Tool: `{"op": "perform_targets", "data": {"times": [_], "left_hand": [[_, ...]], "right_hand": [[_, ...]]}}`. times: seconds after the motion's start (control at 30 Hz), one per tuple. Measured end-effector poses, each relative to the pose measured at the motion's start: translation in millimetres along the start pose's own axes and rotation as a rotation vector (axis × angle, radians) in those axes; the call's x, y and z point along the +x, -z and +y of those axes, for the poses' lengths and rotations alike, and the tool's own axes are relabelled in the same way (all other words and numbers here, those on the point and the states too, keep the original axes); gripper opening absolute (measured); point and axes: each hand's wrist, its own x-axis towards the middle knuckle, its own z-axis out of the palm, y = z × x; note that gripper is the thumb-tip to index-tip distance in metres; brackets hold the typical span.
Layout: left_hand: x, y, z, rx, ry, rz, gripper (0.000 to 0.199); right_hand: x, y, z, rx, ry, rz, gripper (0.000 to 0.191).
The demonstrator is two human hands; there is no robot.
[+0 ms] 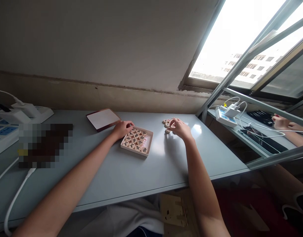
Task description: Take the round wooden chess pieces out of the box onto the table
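Observation:
A shallow square box (pixel 134 151) sits on the grey desk, with round xiangqi pieces (pixel 136 135) in rows inside it. Part of its floor, with pinkish marks, shows along the right side. My left hand (pixel 123 129) grips the box at its back left corner, fingers curled. Farther right, my right hand (pixel 182 129) is closed, fingertips pinched on a xiangqi piece (pixel 172 125). Around those fingertips lie several loose pieces (pixel 165 121), partly hidden by the hand. Behind my left hand is the box lid (pixel 103 119), its pale inner face up.
At the left are a power strip (pixel 3 131) with white chargers and cables, and a pixelated dark object (pixel 46 144). A metal frame (pixel 222 86) borders the desk's right end. Beyond it, another person's hands (pixel 283 123) are near another power strip (pixel 225 117).

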Motion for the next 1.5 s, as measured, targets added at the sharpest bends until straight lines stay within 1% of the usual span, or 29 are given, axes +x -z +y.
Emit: {"op": "perform_targets", "data": {"times": [0.07,0.13,0.23,0.4,0.53,0.6,0.67,0.73,0.8,0.87,0.9,0.97,1.03,1.17,1.27,1.37,1.43,1.5], "left_hand": [[0,0.3,0,-0.005,0.011,-0.005,0.026],[-1,0.6,1,-0.006,0.009,-0.006,0.026],[-1,0.7,2,-0.01,0.002,0.0,0.026],[-1,0.9,2,-0.013,0.007,-0.007,0.026],[0,0.6,1,-0.001,0.002,-0.003,0.025],[0,0.3,1,0.005,0.003,0.001,0.026],[0,0.0,1,0.012,0.001,0.002,0.026],[0,-0.2,1,0.016,-0.014,0.006,0.026],[0,-0.4,0,0.014,-0.029,0.009,0.027],[1,-0.8,-1,0.011,-0.034,0.012,0.027],[1,-1.0,-2,0.009,-0.032,0.012,0.027],[1,-1.3,-2,0.001,-0.036,0.013,0.027],[1,-1.3,-2,-0.002,-0.042,0.014,0.027],[0,-0.5,-1,-0.007,-0.037,-0.001,0.028],[1,-0.2,0,-0.003,-0.038,-0.002,0.028],[1,-0.5,0,0.004,-0.034,0.006,0.027],[1,-0.9,-1,-0.004,-0.038,-0.004,0.027],[1,-1.3,-1,-0.015,-0.042,-0.011,0.027]], "right_hand": [[0,1,-1,-0.013,0.007,-0.086,0.017],[2,-1,0,-0.045,-0.009,-0.122,0.015],[5,-6,3,-0.076,-0.045,-0.08,0.015],[4,-7,0,-0.118,-0.035,-0.007,0.014],[0,-3,-6,-0.168,-0.022,0.0,0.008],[-2,-1,-9,-0.13,0.011,0.007,0.007],[-4,2,-14,-0.002,0.138,0.004,0.011],[-9,3,-25,0.182,0.341,-0.058,0.017],[-15,1,-41,0.33,0.55,-0.213,0.021],[-23,-1,-58,0.371,0.713,-0.403,0.02],[-27,-3,-65,0.357,0.767,-0.476,0.019],[-34,-5,-76,0.308,0.819,-0.546,0.016],[-38,-6,-82,0.279,0.823,-0.55,0.013],[-41,-4,-81,0.258,0.79,-0.573,0.009],[-42,-4,-80,0.319,0.765,-0.613,0.009],[-42,-3,-81,0.417,0.769,-0.629,0.012],[-39,-1,-79,0.486,0.783,-0.605,0.015],[-33,2,-70,0.556,0.76,-0.522,0.018]]}}
